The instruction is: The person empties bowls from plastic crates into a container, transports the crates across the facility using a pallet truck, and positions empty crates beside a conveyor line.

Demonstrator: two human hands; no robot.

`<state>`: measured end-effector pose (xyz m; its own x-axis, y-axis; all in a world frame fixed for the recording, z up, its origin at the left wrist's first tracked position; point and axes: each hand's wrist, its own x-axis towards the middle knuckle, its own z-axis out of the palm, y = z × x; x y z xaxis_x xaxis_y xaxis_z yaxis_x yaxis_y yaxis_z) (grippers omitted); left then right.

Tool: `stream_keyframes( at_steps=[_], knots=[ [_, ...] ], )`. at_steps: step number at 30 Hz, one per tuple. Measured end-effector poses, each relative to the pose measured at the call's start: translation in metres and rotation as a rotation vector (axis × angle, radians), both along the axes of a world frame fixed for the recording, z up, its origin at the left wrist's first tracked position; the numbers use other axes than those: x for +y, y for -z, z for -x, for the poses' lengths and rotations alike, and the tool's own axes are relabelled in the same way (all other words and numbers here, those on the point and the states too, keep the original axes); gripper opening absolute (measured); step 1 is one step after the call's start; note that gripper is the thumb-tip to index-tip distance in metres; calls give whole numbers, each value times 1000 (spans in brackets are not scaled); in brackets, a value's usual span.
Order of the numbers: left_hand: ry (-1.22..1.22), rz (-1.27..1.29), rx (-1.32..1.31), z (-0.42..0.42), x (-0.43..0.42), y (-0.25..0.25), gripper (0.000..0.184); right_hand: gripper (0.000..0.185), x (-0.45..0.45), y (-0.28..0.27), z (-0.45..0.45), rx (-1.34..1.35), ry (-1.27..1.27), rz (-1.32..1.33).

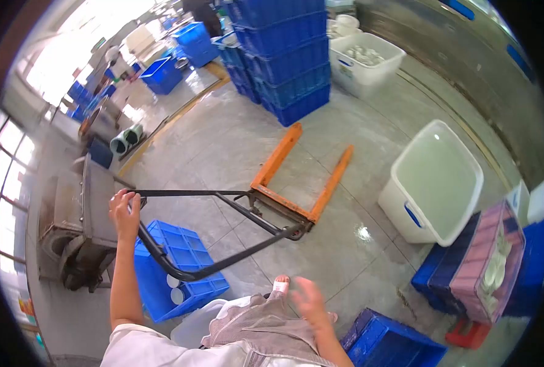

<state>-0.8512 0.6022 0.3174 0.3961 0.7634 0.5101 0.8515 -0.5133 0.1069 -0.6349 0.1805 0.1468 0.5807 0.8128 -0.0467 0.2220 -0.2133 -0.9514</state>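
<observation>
My left hand (pixel 125 211) is closed round the far corner of a black tubular handle (pixel 204 269). That handle belongs to a low hand truck with two orange forks (pixel 278 159), which point away from me over the wet floor. My right hand (pixel 309 301) hangs in front of my apron, a little blurred, its fingers loosely apart and holding nothing. Below the handle stands a blue crate (pixel 183 251) with a few white round items inside. Near my right forearm lies another blue crate (pixel 394 342).
A tall stack of blue crates (pixel 284 61) stands just beyond the forks. To the right are a white tub of cloudy liquid (pixel 400 205) and a pink crate (pixel 468 260) holding white pieces. A white tub of pale items (pixel 361 76) sits behind. Metal machinery (pixel 97 196) is at left.
</observation>
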Motion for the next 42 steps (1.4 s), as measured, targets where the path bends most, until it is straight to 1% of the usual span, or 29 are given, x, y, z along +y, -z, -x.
stream_keyframes(
  at_steps=[1, 3, 4, 6, 7, 9, 11, 13, 15, 17, 19, 20, 21, 23, 24, 25, 27, 28, 29, 31, 32, 34, 35, 37, 38, 39, 41, 42],
  knots=[
    [101, 130, -218, 1, 2, 11, 27, 49, 26, -1, 12, -183, -112, -116],
    [273, 377, -666, 30, 71, 45, 32, 54, 137, -70, 36, -322, -250, -221],
    [286, 195, -467, 33, 86, 46, 34, 55, 171, -81, 49, -299, -309, -283],
    [249, 263, -749, 12, 75, 42, 34, 59, 209, -93, 64, -250, -426, -406],
    [228, 296, -891, -2, 64, 38, 34, 57, 213, -91, 60, -201, -451, -393],
    [175, 321, -947, -26, 70, 30, 34, 55, 215, -83, 40, -100, -475, -368],
    [157, 328, -1002, -32, 66, 35, 31, 47, 220, -86, 28, -114, -472, -388],
    [128, 194, -659, -50, 34, 15, 24, 39, 194, -80, 16, 235, -302, -258],
    [198, 247, -308, -64, 56, 2, 17, 38, 216, -91, 18, 406, 29, -44],
    [579, 410, -146, -65, 61, -16, 13, 42, 221, -108, -1, 470, 263, 25],
    [873, 521, -97, -66, 92, -16, 19, 41, 215, -102, -16, 460, 351, -4],
    [1020, 575, -68, -74, 107, -18, 23, 42, 218, -101, -27, 542, 420, -125],
    [1072, 577, 66, -91, 122, -25, 25, 43, 217, -94, -40, 527, 450, -218],
    [1160, 563, 340, -122, 141, -42, 29, 46, 216, -92, -57, 463, 497, -303],
    [1323, 577, 298, -133, 143, -49, 31, 47, 219, -89, -58, 459, 515, -339],
    [1326, 651, 359, -142, 145, -48, 31, 48, 220, -89, -65, 456, 533, -376],
    [1386, 776, 535, -178, 162, -54, 31, 49, 228, -95, -78, 468, 681, -490],
    [1406, 905, 497, -193, 170, -60, 29, 48, 237, -98, -85, 480, 754, -551],
    [1440, 955, 501, -196, 183, -56, 26, 48, 247, -101, -86, 492, 826, -613],
    [1522, 1079, 491, -200, 209, -30, 22, 46, 250, -104, -87, 431, 977, -662],
    [1433, 1223, 528, -209, 229, -25, 23, 45, 254, -95, -91, 398, 1061, -693],
    [1442, 1512, 600, -219, 274, 15, 21, 42, 261, -88, -89, 369, 1224, -694],
    [1438, 1656, 641, -226, 288, 31, 21, 42, 261, -85, -89, 310, 1270, -712],
    [1470, 1734, 824, -239, 305, 43, 23, 42, 261, -74, -96, 212, 1328, -750],
    [1512, 1833, 930, -241, 315, 62, 24, 42, 262, -81, -81, 203, 1360, -734],
    [1545, 1888, 1019, -249, 329, 74, 24, 41, 273, -79, -74, 174, 1316, -754],
    [1610, 1990, 1204, -257, 337, 86, 26, 41, 288, -103, -63, 119, 1225, -789],
    [1650, 1974, 1194, -260, 348, 92, 28, 40, 303, -110, -58, -14, 1201, -571]
  ],
)
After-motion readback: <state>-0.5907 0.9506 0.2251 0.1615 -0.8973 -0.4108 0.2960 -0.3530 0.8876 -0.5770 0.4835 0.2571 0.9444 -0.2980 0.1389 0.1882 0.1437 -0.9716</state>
